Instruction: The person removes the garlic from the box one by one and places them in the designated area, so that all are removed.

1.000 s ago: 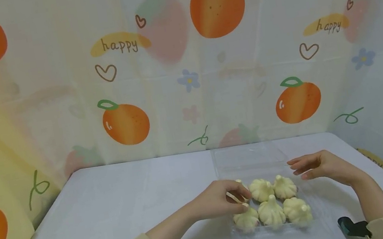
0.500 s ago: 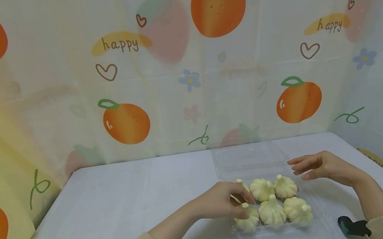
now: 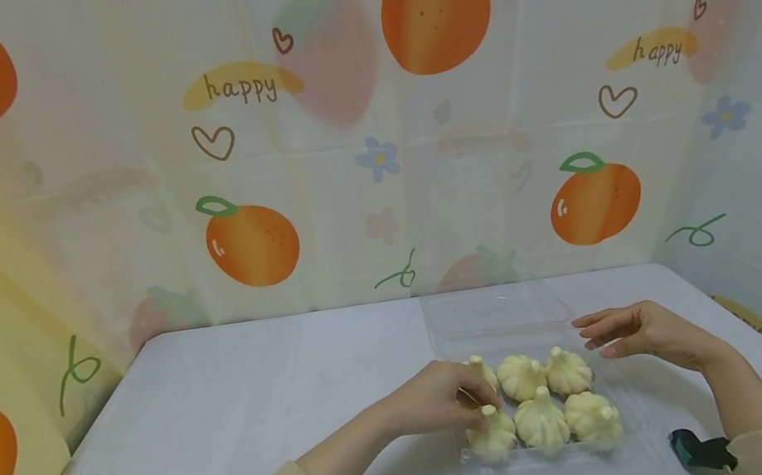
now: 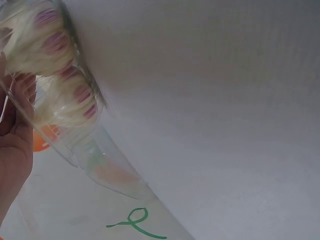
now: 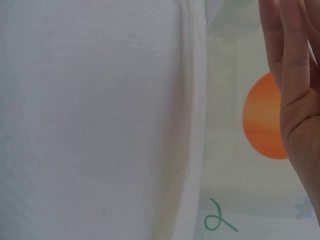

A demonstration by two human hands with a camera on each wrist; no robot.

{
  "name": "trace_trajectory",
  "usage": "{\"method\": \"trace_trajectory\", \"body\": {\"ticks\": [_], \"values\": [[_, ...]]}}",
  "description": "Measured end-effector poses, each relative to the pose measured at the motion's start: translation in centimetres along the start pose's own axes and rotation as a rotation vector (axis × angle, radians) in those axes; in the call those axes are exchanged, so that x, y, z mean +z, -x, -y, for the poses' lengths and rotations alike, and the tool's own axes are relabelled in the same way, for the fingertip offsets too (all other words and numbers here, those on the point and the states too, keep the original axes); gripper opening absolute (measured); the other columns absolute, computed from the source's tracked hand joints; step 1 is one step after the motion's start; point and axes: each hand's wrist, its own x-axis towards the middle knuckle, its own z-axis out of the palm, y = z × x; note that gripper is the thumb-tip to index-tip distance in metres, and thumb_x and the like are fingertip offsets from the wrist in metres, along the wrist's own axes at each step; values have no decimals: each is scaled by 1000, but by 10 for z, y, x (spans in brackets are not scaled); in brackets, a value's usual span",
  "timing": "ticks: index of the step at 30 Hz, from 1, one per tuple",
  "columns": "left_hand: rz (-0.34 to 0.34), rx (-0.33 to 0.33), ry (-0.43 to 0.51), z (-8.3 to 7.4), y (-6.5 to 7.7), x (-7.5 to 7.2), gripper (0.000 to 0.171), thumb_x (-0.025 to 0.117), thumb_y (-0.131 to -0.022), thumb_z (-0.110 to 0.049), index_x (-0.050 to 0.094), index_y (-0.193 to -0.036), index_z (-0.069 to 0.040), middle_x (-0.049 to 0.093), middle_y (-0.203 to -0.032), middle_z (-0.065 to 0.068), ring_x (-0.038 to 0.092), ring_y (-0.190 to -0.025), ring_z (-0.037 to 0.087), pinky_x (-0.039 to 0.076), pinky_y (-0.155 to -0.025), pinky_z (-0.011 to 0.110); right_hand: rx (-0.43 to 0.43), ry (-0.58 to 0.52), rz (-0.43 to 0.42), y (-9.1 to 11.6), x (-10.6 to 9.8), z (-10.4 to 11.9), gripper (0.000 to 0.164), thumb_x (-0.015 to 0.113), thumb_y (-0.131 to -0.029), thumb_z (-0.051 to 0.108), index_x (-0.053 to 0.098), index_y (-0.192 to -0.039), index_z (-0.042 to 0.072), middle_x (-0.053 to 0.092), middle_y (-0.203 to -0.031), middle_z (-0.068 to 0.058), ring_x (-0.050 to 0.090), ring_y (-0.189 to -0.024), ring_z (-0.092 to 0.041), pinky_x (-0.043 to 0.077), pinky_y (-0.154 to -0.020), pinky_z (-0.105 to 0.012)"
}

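Several pale garlic bulbs sit in two rows in a clear plastic box. My left hand is over the box's left side; thumb and fingers pinch the front-left garlic bulb near its stem. Part of the back-left garlic bulb is hidden behind that hand. In the left wrist view, purple-marked garlic bulbs show through the box wall, beside the fingers. Right of the box, my right hand hovers with loosely extended fingers and holds nothing.
The box's clear lid lies folded back behind the bulbs. All of this is on a white table, with a fruit-printed curtain along its far edge. A black wrist strap shows by the right sleeve.
My left fingers spread apart over the front-left garlic bulb, then drew together at its stem. My right hand has stayed nearly still.
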Motion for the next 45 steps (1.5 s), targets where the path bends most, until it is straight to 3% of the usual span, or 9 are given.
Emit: {"method": "trace_trajectory", "body": {"ticks": [13, 18, 24, 28, 33, 39, 45], "values": [[-25, 17, -41, -1, -1, 6, 15, 73, -85, -2, 75, -100, -7, 74, -103, 5, 69, -92, 1, 53, -80, 10, 37, 6, 9, -3, -2, 0, 39, 61, -93, 1, 55, -127, -17, 63, -127, 25, 68, -109, -5, 57, -89, -22], [-47, 22, -84, -2, 0, 8, 14, 71, -87, -3, 75, -100, -9, 75, -104, 2, 68, -93, 0, 52, -80, 9, 26, 6, 18, -3, -2, -1, 39, 60, -93, 1, 55, -127, -17, 62, -128, 25, 68, -109, -5, 57, -89, -22], [-83, 26, -70, -2, 2, 8, 14, 70, -89, -5, 75, -100, -10, 75, -105, 3, 66, -91, -3, 52, -80, 9, 28, 10, 15, -3, -3, -2, 40, 60, -93, 1, 54, -128, -17, 62, -128, 26, 68, -109, -4, 57, -89, -22], [-113, 52, -31, -2, 2, 9, 13, 68, -91, -8, 75, -102, -11, 75, -106, 3, 61, -90, -6, 51, -83, 11, 24, 10, 14, -2, -3, -1, 38, 61, -93, 1, 56, -127, -16, 62, -127, 26, 68, -109, -4, 57, -88, -22], [-136, 66, 94, -3, 3, 8, 17, 65, -93, -8, 73, -108, -11, 73, -108, 5, 61, -94, -4, 53, -90, 13, 25, 21, 10, -2, -3, 0, 38, 61, -93, 2, 57, -126, -15, 63, -127, 25, 68, -108, -4, 57, -88, -22], [-159, 32, 146, -10, 7, 5, 17, 63, -96, -15, 71, -110, -20, 73, -115, 0, 62, -109, 2, 53, -84, 15, 43, 33, -3, -2, -3, -2, 38, 62, -93, 2, 57, -126, -16, 63, -129, 24, 68, -109, -4, 57, -89, -23], [-185, 31, 193, -16, 10, 2, 18, 59, -98, -15, 69, -113, -19, 70, -123, 2, 64, -113, 11, 60, -80, 29, 32, 37, 2, -2, -3, -3, 39, 61, -93, 2, 56, -126, -17, 62, -128, 26, 68, -108, -3, 57, -89, -23]]}}
